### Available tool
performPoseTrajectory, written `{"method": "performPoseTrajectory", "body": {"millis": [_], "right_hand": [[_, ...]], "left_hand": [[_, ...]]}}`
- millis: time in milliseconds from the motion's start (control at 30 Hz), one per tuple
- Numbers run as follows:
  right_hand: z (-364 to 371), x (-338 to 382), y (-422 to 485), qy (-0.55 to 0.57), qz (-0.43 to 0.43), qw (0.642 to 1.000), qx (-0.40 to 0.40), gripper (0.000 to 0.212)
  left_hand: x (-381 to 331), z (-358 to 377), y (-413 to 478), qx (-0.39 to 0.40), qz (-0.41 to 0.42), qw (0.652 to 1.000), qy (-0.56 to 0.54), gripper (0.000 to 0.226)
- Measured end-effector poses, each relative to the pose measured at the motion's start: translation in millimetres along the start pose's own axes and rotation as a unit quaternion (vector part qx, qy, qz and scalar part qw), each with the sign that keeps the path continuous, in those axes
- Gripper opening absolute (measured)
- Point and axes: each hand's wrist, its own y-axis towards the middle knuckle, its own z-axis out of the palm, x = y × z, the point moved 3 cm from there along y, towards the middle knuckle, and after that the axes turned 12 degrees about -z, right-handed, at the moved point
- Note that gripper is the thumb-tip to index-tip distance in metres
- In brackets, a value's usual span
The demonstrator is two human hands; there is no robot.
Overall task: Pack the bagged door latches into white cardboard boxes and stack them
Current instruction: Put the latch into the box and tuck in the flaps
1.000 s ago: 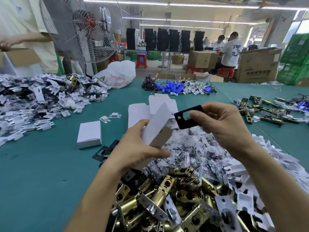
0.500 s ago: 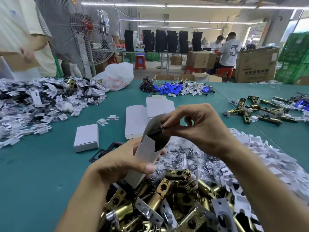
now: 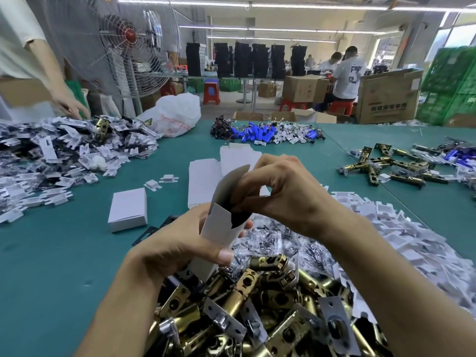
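My left hand [image 3: 180,243] is gripping the box [image 3: 219,228] while my right hand [image 3: 283,191], pinching the plate [image 3: 240,215] that was beside the box a moment ago, is now sliding it inside, so packing is advancing.

Teal table [image 3: 51,253], caged fan [image 3: 130,45], ceiling strip lights [image 3: 257,6], red stool [image 3: 211,92], bright windows [image 3: 461,34]

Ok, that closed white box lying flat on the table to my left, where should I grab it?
Probably come from above and pinch the closed white box across its two long side walls. It lies flat on the green table, broad face up, with bare table beside those walls, so fingers can drop either side.
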Motion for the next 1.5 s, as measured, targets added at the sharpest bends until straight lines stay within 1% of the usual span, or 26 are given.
{"method": "performPoseTrajectory", "body": {"millis": [67,167,200,233,267,333,367,400,500,567,667,767,833,867,933,1000,1067,1133,1233,1300,1333,1400,1500], "right_hand": [[0,0,5,-0.014,0.004,0.999,0.039,0.012],[3,-1,12,-0.092,0.006,0.988,0.121,0.015],[4,-1,13,-0.119,0.002,0.984,0.136,0.017],[5,-2,13,-0.135,-0.004,0.982,0.135,0.018],[5,-2,12,-0.135,-0.006,0.984,0.115,0.018],[2,-2,9,-0.098,0.002,0.993,0.064,0.015],[1,-2,9,-0.087,0.01,0.994,0.062,0.015],[1,-1,9,-0.092,0.02,0.992,0.081,0.016],[7,-1,12,-0.154,0.053,0.97,0.181,0.026],[9,1,14,-0.159,0.061,0.963,0.211,0.03],[14,5,14,-0.174,0.054,0.954,0.238,0.02],[18,7,14,-0.138,0.034,0.965,0.22,0.019],[19,4,13,-0.114,0.02,0.973,0.2,0.021],[19,2,12,-0.088,0.019,0.979,0.184,0.024],[17,-4,9,0.001,0.03,0.99,0.139,0.026],[15,-9,5,0.09,0.038,0.991,0.091,0.025],[14,-11,3,0.13,0.035,0.988,0.077,0.024],[15,-11,4,0.1,0.029,0.99,0.1,0.024],[14,-8,10,-0.04,-0.017,0.989,0.141,0.025],[14,-3,10,-0.116,-0.048,0.983,0.136,0.02],[13,0,9,-0.136,-0.062,0.982,0.118,0.018],[11,2,7,-0.135,-0.082,0.984,0.081,0.014],[11,-2,3,-0.113,-0.087,0.987,0.074,0.014]], "left_hand": [[-1,1,0,-0.001,0.0,1.0,-0.001,0.08],[2,2,3,-0.013,-0.012,1.0,-0.016,0.078],[2,2,3,-0.018,-0.015,0.999,-0.024,0.077],[3,2,4,-0.022,-0.015,0.999,-0.034,0.075],[3,1,4,-0.024,-0.013,0.999,-0.044,0.074],[3,0,3,-0.022,-0.007,0.998,-0.056,0.072],[3,1,3,-0.02,-0.006,0.998,-0.054,0.071],[2,2,3,-0.019,-0.006,0.999,-0.043,0.069],[2,5,5,-0.024,-0.008,1.0,0.013,0.064],[3,6,6,-0.019,-0.009,1.0,0.019,0.061],[5,3,6,-0.023,-0.015,1.0,0.001,0.06],[5,3,6,-0.029,-0.011,0.999,0.021,0.064],[2,4,6,-0.028,-0.002,1.0,0.013,0.058],[1,4,5,-0.026,0.005,1.0,0.009,0.056],[0,3,5,-0.022,0.011,1.0,0.0,0.058],[1,2,6,-0.02,0.006,1.0,-0.016,0.064],[1,2,6,-0.015,0.005,1.0,-0.015,0.067],[1,3,6,-0.012,0.007,1.0,-0.009,0.066],[0,4,6,-0.014,0.005,1.0,-0.002,0.057],[1,3,6,-0.019,0.002,1.0,-0.003,0.054],[2,1,7,-0.023,-0.001,1.0,-0.004,0.054],[3,0,7,-0.031,-0.008,0.999,-0.007,0.057],[3,1,6,-0.026,-0.012,1.0,-0.011,0.06]]}}
